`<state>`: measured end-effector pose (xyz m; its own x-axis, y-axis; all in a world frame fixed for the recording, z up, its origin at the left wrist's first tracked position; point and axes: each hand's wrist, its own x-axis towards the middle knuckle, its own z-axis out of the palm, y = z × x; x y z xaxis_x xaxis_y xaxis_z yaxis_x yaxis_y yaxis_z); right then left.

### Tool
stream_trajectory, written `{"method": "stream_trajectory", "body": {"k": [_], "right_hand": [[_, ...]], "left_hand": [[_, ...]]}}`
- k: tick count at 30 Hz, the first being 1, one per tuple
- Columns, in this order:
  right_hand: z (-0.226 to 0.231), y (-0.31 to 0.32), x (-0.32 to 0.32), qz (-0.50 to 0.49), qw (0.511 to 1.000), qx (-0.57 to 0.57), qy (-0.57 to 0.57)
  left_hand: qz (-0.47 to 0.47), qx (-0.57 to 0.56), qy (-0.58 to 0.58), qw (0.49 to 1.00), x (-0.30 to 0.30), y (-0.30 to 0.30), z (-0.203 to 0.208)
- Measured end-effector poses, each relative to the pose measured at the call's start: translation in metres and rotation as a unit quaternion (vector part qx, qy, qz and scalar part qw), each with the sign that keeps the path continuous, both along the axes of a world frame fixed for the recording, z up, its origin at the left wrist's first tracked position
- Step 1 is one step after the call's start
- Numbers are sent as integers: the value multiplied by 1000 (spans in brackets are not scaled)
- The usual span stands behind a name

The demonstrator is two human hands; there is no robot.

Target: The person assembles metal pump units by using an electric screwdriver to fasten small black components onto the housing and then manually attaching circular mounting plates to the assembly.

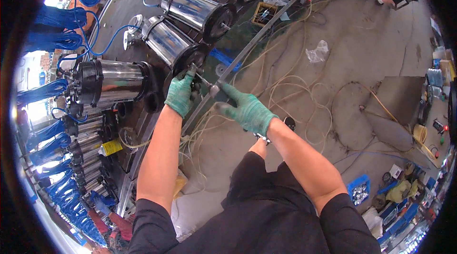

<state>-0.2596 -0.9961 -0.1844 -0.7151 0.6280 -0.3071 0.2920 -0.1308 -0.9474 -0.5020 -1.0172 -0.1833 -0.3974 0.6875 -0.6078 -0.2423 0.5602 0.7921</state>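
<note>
Steel cyl. [172,44] has near end at fingertips of L hand [180,94], R hand [252,112] just right, reaching far-left w/ index extended; can't tell either's grip.

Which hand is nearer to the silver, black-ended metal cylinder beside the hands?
Left. The green-gloved left hand is at this cylinder, by its black end; the right hand is farther, toward lower right.

Black T-shirt [266,225], dark shorts [250,170], green gloves [253,112] (matching pair).
</note>
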Motion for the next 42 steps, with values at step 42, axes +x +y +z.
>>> {"method": "stream_trajectory", "body": {"k": [42], "right_hand": [[131, -9, 325, 132, 988, -51, 67]], "left_hand": [[135, 219, -306, 917, 269, -86, 112]]}}
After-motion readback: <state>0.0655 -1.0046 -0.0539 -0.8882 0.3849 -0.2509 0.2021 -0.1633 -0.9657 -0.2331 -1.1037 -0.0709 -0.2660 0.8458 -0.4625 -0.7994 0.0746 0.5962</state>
